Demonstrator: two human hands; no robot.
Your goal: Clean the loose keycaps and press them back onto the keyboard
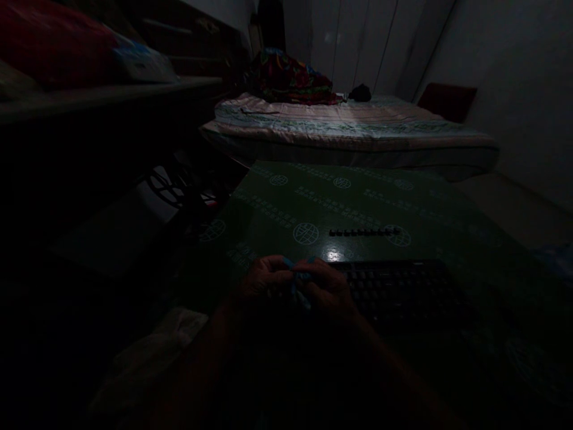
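The room is very dim. The person is holding both hands together over the near edge of the table (313, 197), which is lying under a green cover printed with globe marks. The left hand (264, 280) and the right hand (329, 288) are both curling their fingers around a small blue thing (298, 282), pinching it between them; it is too dark to tell what it is. A black keyboard (403, 292) is lying just to the right of the hands, partly under the right one. Farther off, a short row of small black pieces (362, 233) is sitting on the cover. Beyond the table, a bed (358, 128) is carrying a bundle of bright cloth (290, 77).
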